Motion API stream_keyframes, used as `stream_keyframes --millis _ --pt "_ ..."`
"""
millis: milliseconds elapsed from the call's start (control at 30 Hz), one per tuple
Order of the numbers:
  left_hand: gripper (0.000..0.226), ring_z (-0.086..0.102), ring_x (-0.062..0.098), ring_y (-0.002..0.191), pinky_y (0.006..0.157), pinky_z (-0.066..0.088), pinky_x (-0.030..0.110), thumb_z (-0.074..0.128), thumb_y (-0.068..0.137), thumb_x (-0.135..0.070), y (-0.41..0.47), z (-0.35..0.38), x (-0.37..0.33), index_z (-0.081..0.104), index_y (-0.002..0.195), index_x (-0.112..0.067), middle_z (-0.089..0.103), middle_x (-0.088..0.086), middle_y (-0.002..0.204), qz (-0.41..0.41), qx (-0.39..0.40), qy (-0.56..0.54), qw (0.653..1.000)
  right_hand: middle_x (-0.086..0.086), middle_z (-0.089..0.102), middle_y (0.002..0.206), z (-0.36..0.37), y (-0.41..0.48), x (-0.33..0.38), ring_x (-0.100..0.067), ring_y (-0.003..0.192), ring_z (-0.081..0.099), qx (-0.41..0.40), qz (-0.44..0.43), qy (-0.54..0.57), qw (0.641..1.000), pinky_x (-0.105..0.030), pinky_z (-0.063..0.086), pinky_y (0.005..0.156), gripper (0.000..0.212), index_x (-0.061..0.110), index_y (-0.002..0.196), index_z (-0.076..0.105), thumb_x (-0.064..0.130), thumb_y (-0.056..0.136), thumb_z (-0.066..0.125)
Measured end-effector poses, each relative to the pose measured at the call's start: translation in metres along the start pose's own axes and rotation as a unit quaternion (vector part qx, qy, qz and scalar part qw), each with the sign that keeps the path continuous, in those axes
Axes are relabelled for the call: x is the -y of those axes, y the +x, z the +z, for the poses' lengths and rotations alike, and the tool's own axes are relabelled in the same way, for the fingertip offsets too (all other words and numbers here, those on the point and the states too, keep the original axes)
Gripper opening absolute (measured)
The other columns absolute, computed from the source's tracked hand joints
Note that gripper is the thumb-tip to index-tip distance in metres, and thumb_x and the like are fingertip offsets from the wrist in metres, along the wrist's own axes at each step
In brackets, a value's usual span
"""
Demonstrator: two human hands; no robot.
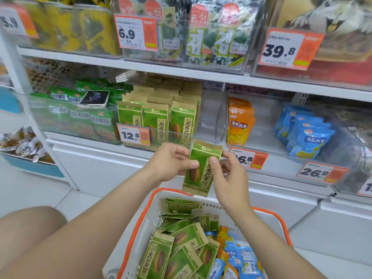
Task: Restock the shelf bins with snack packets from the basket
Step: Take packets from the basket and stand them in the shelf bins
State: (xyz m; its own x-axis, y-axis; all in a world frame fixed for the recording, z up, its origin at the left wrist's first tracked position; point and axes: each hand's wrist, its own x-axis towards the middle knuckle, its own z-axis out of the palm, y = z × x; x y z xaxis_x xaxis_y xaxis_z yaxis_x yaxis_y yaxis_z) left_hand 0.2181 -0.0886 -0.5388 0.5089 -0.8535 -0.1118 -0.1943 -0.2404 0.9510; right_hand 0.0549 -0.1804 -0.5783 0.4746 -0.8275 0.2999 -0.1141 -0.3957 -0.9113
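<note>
We grasp one green seed packet (200, 172) with both hands and hold it upright between them, front facing us. Our left hand (171, 161) pinches its left edge, thumb on the front and fingers curled behind. Our right hand (227, 174) pinches the right edge the same way. In our view the packet's lower edge crosses the far rim of the basket (163, 191); we cannot tell whether the two touch.

Below our hands, the white basket with the orange rim holds a loose heap of green packets (181, 250) of the same kind, lying at all angles. Beside them, under our right forearm, lie blue pouches (244, 256) and a few orange pouches (223, 233).

Just beyond and above our left hand stands a clear shelf bin (213, 117) with upright rows of matching packets (155, 117) on its left side. A 12.8 price tag (133, 135) sits on its front. Beyond our right hand, the neighbouring bin holds orange bags (240, 121), and blue bags (306, 131) stand further right. Well to the left of our left hand, flat green bags (80, 115) fill another bin, with a phone (94, 98) lying on top of them. On the shelf above our hands stand seaweed packs (211, 37).
</note>
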Motion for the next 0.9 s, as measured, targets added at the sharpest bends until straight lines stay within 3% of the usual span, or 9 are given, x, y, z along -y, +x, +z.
stream_keyframes --millis 100,200,300,400,567,733,900 --pt "0.024 0.078 0.017 0.091 0.081 0.064 0.032 0.087 0.085 -0.013 -0.003 -0.013 -0.019 0.08 0.108 -0.015 0.081 0.003 0.097 0.032 0.0 -0.012 0.999 0.011 0.076 0.082 -0.001 0.007 0.026 -0.008 0.078 0.071 -0.053 -0.06 -0.016 0.997 -0.034 0.056 0.07 0.012 0.026 0.111 0.068 0.031 0.1 0.069" --pt "0.041 0.076 0.012 0.097 0.086 0.062 0.03 0.095 0.076 -0.018 -0.001 -0.028 -0.033 0.077 0.112 -0.02 0.079 -0.004 0.104 0.063 -0.063 0.011 0.996 0.008 0.073 0.073 -0.003 0.022 0.051 -0.01 0.07 0.069 -0.112 -0.096 -0.019 0.989 -0.041 0.054 0.068 0.008 0.022 0.101 0.067 0.028 0.097 0.073" --pt "0.039 0.069 0.009 0.095 0.079 0.054 0.027 0.092 0.08 -0.021 0.001 -0.042 -0.037 0.074 0.114 -0.027 0.071 -0.011 0.113 0.082 -0.167 0.141 0.972 0.004 0.072 0.076 -0.004 0.041 0.077 -0.015 0.071 0.067 -0.139 -0.143 0.004 0.98 -0.045 0.053 0.069 0.009 0.022 0.101 0.061 0.025 0.099 0.07" --pt "0.044 0.062 0.025 0.109 0.092 0.053 0.041 0.083 0.085 -0.013 0.006 -0.05 -0.031 0.07 0.125 -0.027 0.059 0.001 0.127 0.07 -0.219 0.296 0.927 0.006 0.075 0.083 0.001 0.059 0.094 -0.013 0.077 0.071 -0.145 -0.185 0.015 0.972 -0.049 0.056 0.074 0.008 0.017 0.107 0.058 0.02 0.102 0.065" --pt "0.055 0.06 0.038 0.114 0.094 0.053 0.049 0.073 0.086 -0.003 0.008 -0.051 -0.025 0.059 0.137 -0.019 0.046 0.01 0.133 0.035 -0.177 0.379 0.908 0.008 0.072 0.086 0.019 0.087 0.095 -0.013 0.078 0.068 -0.071 -0.188 -0.07 0.977 -0.036 0.049 0.071 0.011 0.022 0.11 0.056 0.02 0.102 0.064" --pt "0.051 0.06 0.038 0.11 0.079 0.046 0.043 0.06 0.084 0.009 0.003 -0.05 -0.028 0.06 0.13 -0.012 0.057 0.012 0.119 0.069 -0.173 0.505 0.843 0.006 0.063 0.094 0.033 0.104 0.082 -0.017 0.09 0.055 0.023 -0.08 -0.195 0.977 -0.027 0.028 0.07 0.018 0.02 0.105 0.055 0.025 0.099 0.07" --pt "0.05 0.061 0.036 0.109 0.085 0.053 0.045 0.061 0.082 0.008 0.006 -0.058 -0.025 0.063 0.127 -0.013 0.06 0.011 0.115 0.087 -0.147 0.513 0.841 0.007 0.069 0.083 0.045 0.112 0.08 -0.02 0.086 0.064 0.043 -0.056 -0.268 0.961 -0.036 0.049 0.074 0.029 0.025 0.099 0.062 0.038 0.084 0.082"
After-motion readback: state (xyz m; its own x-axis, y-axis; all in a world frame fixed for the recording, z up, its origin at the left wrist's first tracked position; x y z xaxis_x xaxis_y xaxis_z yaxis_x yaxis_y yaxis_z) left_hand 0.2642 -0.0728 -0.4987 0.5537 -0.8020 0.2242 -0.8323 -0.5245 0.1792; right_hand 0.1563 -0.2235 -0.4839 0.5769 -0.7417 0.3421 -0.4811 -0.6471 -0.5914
